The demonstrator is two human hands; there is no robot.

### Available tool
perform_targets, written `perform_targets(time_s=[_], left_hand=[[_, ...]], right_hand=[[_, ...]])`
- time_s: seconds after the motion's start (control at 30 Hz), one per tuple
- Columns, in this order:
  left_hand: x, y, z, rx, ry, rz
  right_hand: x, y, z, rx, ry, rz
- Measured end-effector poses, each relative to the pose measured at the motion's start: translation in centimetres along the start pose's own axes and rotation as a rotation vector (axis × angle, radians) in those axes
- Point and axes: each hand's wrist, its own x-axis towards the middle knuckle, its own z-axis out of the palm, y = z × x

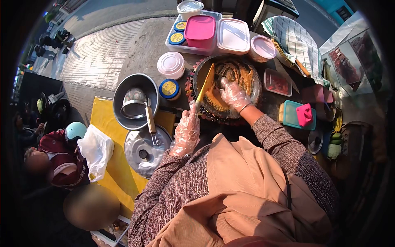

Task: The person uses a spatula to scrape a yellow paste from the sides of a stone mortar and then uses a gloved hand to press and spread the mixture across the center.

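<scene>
One stone mortar (257, 87) holds brown food (242, 76); left hand (187, 131) holds yellow spatula (206, 83).

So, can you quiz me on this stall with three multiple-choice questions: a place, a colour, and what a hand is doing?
1. Where is the metal strainer?
A) in the metal bowl
B) on the pink box
C) in the stone mortar
2. What colour is the spatula?
A) green
B) yellow
C) black
3. The left hand is:
A) empty
B) gripping the spatula
C) lifting a lid
Answers: 1 A, it lies inside the bowl; 2 B, its blade is yellow; 3 B, the gloved hand closes round its handle.
</scene>
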Motion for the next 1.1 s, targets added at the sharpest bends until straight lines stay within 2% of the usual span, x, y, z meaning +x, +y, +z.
perform_targets(time_s=[0.1,0.2,0.23,0.3,0.33,0.4,0.47,0.5,0.6,0.67,0.7,0.73,0.8,0.87,0.9,1.0,1.03,1.07,1.1], left_hand=[[-0.1,-0.6,0.3,-0.015,0.027,0.044],[0.0,-0.6,0.7,-0.009,0.021,0.035],[0.2,0.2,0.1,0.018,-0.057,-0.045],[-0.2,0.0,0.5,0.009,-0.026,-0.009],[-0.3,-0.2,1.0,-0.012,0.006,0.026],[-0.6,-0.5,1.9,-0.049,-0.023,0.004],[-0.4,-0.1,1.5,-0.046,0.013,0.021],[-0.2,0.0,1.4,-0.065,0.036,0.047],[0.5,0.2,0.6,-0.006,0.003,0.027],[0.6,0.3,0.3,0.019,0.015,0.029],[0.6,0.1,0.3,0.003,0.017,0.021],[0.7,-0.1,0.2,-0.016,0.02,0.016],[0.5,-0.4,0.5,-0.026,0.022,0.035],[0.6,-0.4,0.7,-0.04,0.026,0.041],[0.8,-0.2,0.7,-0.033,0.037,0.049],[0.4,-0.5,1.3,-0.063,0.047,0.081],[0.5,-0.4,1.0,-0.037,0.021,0.057],[0.5,-0.3,0.7,-0.009,-0.006,0.031],[0.6,0.0,0.4,-0.015,0.021,0.055]], right_hand=[[-2.7,-0.6,2.9,-0.23,0.168,-0.04],[3.0,3.0,-1.9,0.053,0.065,0.063],[4.9,4.7,-3.1,0.132,0.074,0.101],[5.7,7.6,-3.4,0.237,0.095,0.119],[3.5,6.5,-4.1,0.233,0.01,0.162],[-0.9,6.1,-0.7,0.212,0.059,0.028],[-5.6,2.5,1.5,-0.145,0.254,-0.07],[-5.6,1.4,1.7,-0.176,0.112,0.028],[1.1,2.6,0.1,-0.033,0.144,0.131],[5.2,4.5,-2.2,0.24,0.231,0.088],[6.1,4.5,-3.2,0.332,0.158,0.155],[5.3,4.2,-2.7,0.339,0.161,0.161],[1.7,2.8,-1.1,0.151,-0.023,0.042],[-3.2,-0.1,0.9,-0.121,0.083,-0.007],[-3.8,-1.0,1.1,-0.124,-0.033,0.065],[0.3,1.3,-1.9,0.001,-0.006,0.034],[2.9,3.1,-3.1,0.136,-0.014,0.016],[4.8,4.5,-4.0,0.129,0.067,-0.018],[5.2,5.6,-4.8,0.097,0.046,-0.016]])
